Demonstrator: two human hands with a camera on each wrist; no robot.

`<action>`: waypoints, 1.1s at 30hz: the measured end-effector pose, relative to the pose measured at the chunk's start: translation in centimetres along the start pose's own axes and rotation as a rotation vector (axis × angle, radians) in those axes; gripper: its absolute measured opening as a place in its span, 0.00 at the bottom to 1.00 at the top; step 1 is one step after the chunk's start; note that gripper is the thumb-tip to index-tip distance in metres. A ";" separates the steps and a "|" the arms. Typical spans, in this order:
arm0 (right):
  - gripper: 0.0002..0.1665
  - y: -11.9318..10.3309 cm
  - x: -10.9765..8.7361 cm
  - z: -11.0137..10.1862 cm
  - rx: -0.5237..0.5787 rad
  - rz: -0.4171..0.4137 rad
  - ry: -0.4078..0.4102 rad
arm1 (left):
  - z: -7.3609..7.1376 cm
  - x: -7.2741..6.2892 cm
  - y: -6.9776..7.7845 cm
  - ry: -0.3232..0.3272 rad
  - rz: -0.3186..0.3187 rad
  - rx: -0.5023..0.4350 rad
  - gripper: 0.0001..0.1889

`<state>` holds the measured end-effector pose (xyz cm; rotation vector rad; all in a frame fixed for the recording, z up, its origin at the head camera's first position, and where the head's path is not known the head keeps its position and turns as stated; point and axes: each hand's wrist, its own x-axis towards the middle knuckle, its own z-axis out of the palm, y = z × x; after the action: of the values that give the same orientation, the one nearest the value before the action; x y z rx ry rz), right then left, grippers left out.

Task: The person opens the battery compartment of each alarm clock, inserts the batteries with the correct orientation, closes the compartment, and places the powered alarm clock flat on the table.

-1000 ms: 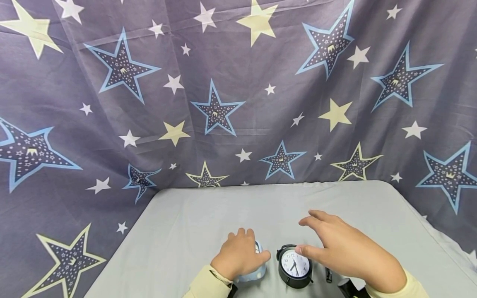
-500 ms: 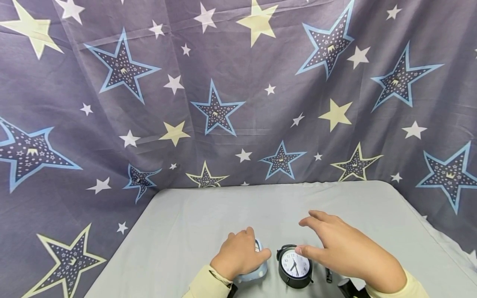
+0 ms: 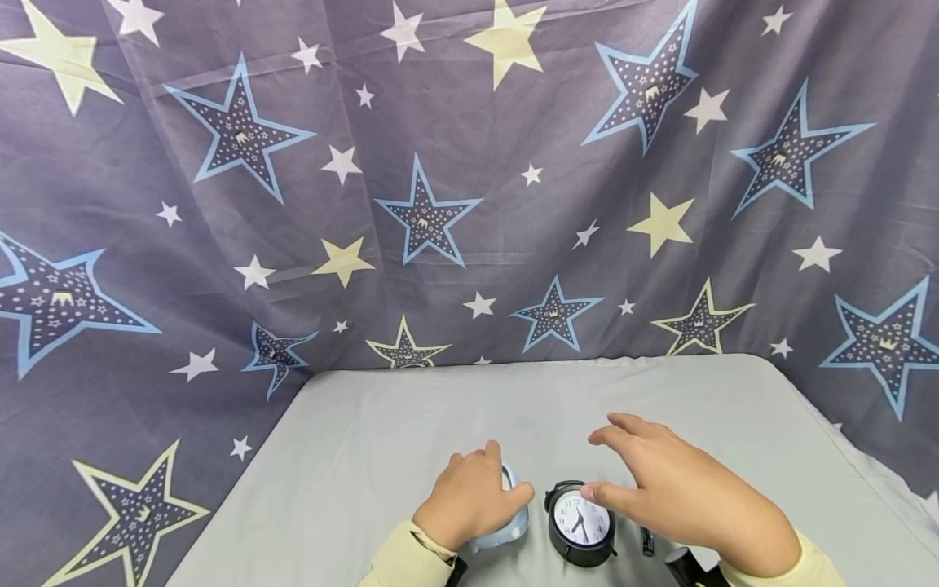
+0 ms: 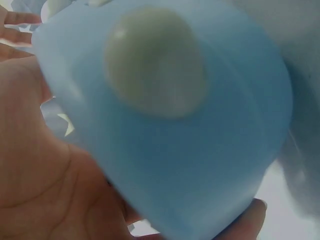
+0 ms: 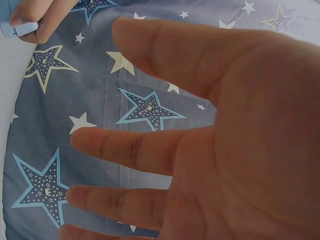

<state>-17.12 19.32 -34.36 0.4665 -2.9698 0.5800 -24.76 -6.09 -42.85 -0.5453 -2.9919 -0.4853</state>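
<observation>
My left hand grips a light blue rounded object with pale spots, thumb on its right side and fingers over its far side. Close up in the left wrist view, the smooth blue body carries a cream rounded bump, and a fingertip wraps its lower edge. Most of the object is hidden under the hand in the head view. To the right, a black round alarm clock with a white dial stands on the table. Above and right of it hovers my right hand, fingers spread, holding nothing; its thumb overlaps the clock's rim in this view.
A small black stick-like item lies just right of the clock. Beside it, a black cylinder is partly covered by the right wrist. The grey cloth-covered table reaches back to a star-patterned curtain.
My left hand has tilted and shifted the blue object slightly, its index knuckle rising a little and more of the blue side showing. My right hand and the clock stay put.
</observation>
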 end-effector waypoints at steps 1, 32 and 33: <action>0.38 0.0 0.0 0.0 0.001 0.000 -0.001 | 0.0 0.0 0.0 0.002 0.001 0.000 0.27; 0.38 -0.2 0.1 0.1 -0.005 -0.007 0.001 | 0.1 0.4 -0.3 0.084 0.067 0.030 0.25; 0.38 -0.1 0.1 0.1 -0.004 -0.007 0.000 | 0.2 0.4 -0.3 0.089 0.071 0.027 0.25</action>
<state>-17.16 19.14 -34.35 0.4764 -2.9679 0.5729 -25.26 -6.18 -43.05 -0.6090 -2.8791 -0.4506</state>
